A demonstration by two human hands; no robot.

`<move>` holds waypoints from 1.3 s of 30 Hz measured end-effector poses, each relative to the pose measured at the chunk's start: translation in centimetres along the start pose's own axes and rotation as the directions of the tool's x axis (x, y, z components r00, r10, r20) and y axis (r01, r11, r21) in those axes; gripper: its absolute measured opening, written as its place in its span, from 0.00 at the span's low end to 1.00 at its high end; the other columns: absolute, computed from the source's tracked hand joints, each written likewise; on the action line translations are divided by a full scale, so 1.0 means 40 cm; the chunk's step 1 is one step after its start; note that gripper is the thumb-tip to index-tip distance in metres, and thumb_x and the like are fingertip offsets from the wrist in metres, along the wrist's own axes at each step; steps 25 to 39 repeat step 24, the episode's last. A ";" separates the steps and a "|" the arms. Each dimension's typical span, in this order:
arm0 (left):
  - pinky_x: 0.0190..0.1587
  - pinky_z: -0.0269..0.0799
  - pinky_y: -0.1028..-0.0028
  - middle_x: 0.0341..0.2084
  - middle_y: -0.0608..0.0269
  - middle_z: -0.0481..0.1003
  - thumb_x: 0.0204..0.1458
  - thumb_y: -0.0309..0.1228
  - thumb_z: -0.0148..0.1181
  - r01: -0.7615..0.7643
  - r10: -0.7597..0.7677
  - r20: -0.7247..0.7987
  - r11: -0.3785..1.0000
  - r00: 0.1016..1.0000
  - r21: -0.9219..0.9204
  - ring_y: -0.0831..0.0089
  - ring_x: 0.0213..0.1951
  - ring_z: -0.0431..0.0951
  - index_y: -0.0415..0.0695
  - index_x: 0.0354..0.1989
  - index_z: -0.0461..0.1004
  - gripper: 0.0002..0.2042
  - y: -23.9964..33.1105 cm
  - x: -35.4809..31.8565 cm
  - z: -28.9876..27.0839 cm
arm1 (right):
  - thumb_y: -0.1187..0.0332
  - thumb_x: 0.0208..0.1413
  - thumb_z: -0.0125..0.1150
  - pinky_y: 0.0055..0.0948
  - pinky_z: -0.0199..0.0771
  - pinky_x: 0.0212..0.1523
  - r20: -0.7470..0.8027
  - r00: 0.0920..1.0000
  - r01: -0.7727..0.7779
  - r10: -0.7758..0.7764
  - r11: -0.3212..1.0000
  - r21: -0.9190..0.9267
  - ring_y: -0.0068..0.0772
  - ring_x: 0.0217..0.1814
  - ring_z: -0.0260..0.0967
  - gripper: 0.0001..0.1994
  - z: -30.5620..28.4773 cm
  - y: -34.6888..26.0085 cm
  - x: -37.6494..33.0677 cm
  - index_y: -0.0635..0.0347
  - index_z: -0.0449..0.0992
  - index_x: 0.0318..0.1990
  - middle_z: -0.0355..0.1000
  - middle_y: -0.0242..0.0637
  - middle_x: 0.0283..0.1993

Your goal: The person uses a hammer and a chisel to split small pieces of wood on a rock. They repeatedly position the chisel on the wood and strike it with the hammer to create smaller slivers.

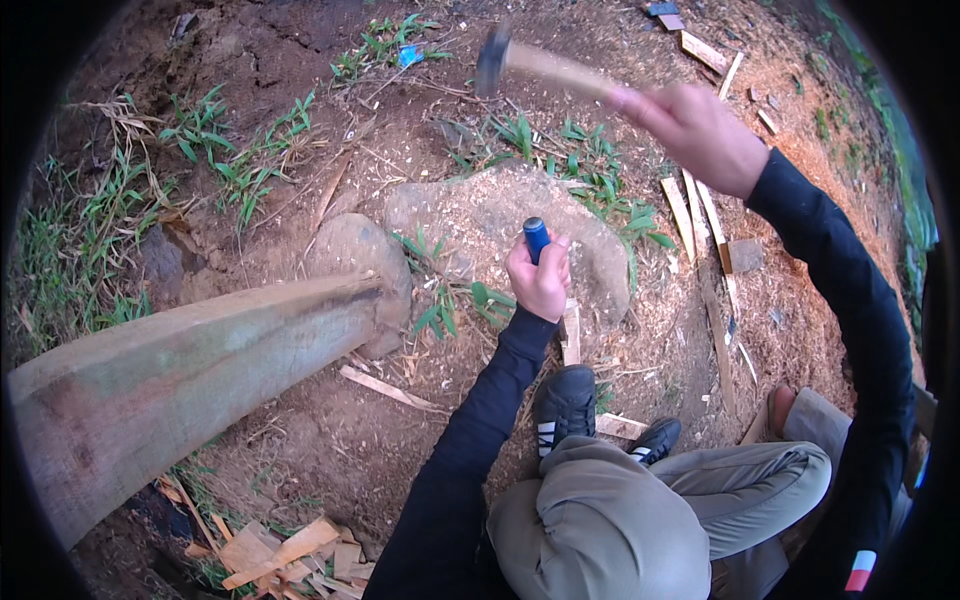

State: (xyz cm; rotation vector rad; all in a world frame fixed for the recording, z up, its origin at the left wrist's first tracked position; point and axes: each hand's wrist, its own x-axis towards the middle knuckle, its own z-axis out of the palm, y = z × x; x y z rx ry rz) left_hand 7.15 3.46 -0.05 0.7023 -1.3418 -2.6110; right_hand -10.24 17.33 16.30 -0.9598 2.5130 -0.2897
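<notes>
My left hand (540, 280) is closed around the upright blue handle (536, 236) of what looks like a chisel. Its top end points up, and its blade is hidden under my fist. A pale wood strip (571, 335) shows just below that hand, in front of my shoe. Up and to the right, my right hand (705, 135) grips the wooden shaft of a hammer (560, 72). The hammer is raised well apart from the chisel, its dark head pointing left and blurred by motion. Behind the left hand lies a broad flat stone (470, 215) sprinkled with wood chips.
A thick wooden beam (210, 350) runs in from the left, its end at a rounded stone (360, 250). Offcuts (290, 555) are heaped at lower left. Wood strips (700, 215) and shavings cover the right side. Another person's bare foot (782, 408) is near my shoes.
</notes>
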 end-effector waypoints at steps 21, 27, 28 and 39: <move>0.12 0.49 0.81 0.13 0.73 0.60 0.51 0.26 0.56 -0.007 -0.001 0.071 0.994 0.997 0.112 0.86 0.11 0.56 0.43 0.30 0.64 0.06 -0.032 0.011 0.001 | 0.55 0.66 0.43 0.37 0.70 0.20 0.093 0.943 0.331 -0.320 0.863 -0.382 0.34 0.15 0.63 0.17 0.058 0.014 -0.044 0.60 0.73 0.42 0.62 0.39 0.15; 0.12 0.50 0.81 0.13 0.73 0.61 0.50 0.26 0.57 -0.005 -0.009 0.100 0.991 0.995 0.135 0.86 0.11 0.57 0.42 0.30 0.64 0.07 -0.045 0.013 0.017 | 0.61 0.66 0.45 0.35 0.70 0.19 0.279 0.939 0.278 -0.204 0.925 -0.260 0.34 0.16 0.64 0.16 0.031 0.010 -0.058 0.54 0.68 0.57 0.62 0.39 0.19; 0.12 0.50 0.81 0.13 0.73 0.61 0.50 0.26 0.57 -0.005 -0.009 0.100 0.991 0.995 0.135 0.86 0.11 0.57 0.42 0.30 0.64 0.07 -0.045 0.013 0.017 | 0.61 0.66 0.45 0.35 0.70 0.19 0.279 0.939 0.278 -0.204 0.925 -0.260 0.34 0.16 0.64 0.16 0.031 0.010 -0.058 0.54 0.68 0.57 0.62 0.39 0.19; 0.12 0.50 0.81 0.13 0.73 0.61 0.50 0.26 0.57 -0.005 -0.009 0.100 0.991 0.995 0.135 0.86 0.11 0.57 0.42 0.30 0.64 0.07 -0.045 0.013 0.017 | 0.61 0.66 0.45 0.35 0.70 0.19 0.279 0.939 0.278 -0.204 0.925 -0.260 0.34 0.16 0.64 0.16 0.031 0.010 -0.058 0.54 0.68 0.57 0.62 0.39 0.19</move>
